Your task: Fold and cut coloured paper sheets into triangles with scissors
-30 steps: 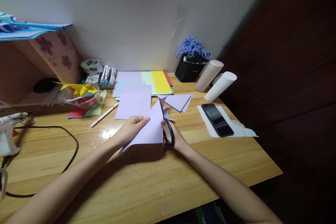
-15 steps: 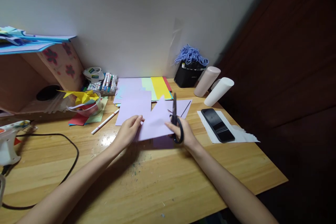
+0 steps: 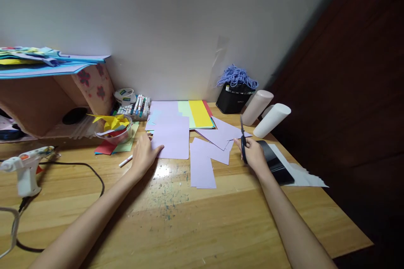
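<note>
Right fingers [image 3: 250,146] around black scissors [image 3: 243,144], phone [image 3: 279,167] beside them partly out of sight

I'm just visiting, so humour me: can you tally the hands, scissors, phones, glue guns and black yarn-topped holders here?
Hands: 2 (left hand, right hand)
Scissors: 1
Phone: 1
Glue gun: 1
Black holder: 1
Total: 6

The paper sheet [image 3: 172,138] is lilac, scissor handles [image 3: 243,143] black.
</note>
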Available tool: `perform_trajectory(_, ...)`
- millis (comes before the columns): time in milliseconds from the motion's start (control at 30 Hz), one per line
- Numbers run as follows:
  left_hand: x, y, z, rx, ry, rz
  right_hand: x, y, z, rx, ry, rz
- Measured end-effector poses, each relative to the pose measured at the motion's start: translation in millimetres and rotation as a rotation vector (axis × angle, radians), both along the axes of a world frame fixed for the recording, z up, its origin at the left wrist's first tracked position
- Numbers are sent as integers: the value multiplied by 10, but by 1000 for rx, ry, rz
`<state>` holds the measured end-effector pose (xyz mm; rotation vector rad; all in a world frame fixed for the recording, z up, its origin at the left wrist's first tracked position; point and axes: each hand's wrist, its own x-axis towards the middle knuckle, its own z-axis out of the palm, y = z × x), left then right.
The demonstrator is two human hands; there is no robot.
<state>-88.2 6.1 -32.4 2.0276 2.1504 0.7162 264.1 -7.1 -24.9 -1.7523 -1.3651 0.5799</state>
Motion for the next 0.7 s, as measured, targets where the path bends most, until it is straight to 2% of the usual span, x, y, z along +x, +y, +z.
perform_trajectory(100, 7, -5, 14, 16, -76, -22, -29, -25, 12, -116, -381, 9)
perform_trajectory(167, 3, 8, 19, -1, -168, -31, -79, -37, -8, -174, -529, 10)
perform_trajectory(300, 10, 25, 85, -62, -283, -87, -160, -62, -48, -183, -652, -12)
perform_trajectory(433, 48, -43, 327, 82, -358, -109, -200, -82, -12, -19, -674, -48)
perform_trajectory(500, 86, -112, 499, 212, -450, -116, -256, -98, 34, 60, -503, 14)
perform_trajectory(567, 150, -196, 651, 298, -588, -143, -354, -134, 89, 41, -165, 187)
perform_trajectory(633, 250, -290, 732, 281, -730, -188, -477, -189, 144, -87, 242, 400)
perform_trajectory(700, 374, -384, 714, 184, -844, -245, -584, -247, 182, -194, 556, 514)
